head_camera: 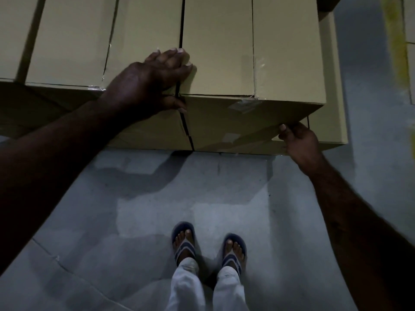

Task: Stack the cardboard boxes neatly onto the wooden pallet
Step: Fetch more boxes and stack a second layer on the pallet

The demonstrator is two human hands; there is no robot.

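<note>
A tan cardboard box [253, 52] lies on top of the stack at the right end, its tape seam running away from me. My left hand [155, 79] rests on its near left corner, fingers flat on the top and thumb down the front by the gap to the neighbouring box [107, 41]. My right hand [298, 140] grips the box's lower right front corner from below. More boxes [157, 135] sit in the layer beneath. The wooden pallet is hidden under the stack.
Grey concrete floor [202, 194] spreads in front of the stack, with my sandalled feet [208, 245] about a step back from it. A yellow stripe [397, 41] runs along the floor at the far right, beside other boxes [409, 30].
</note>
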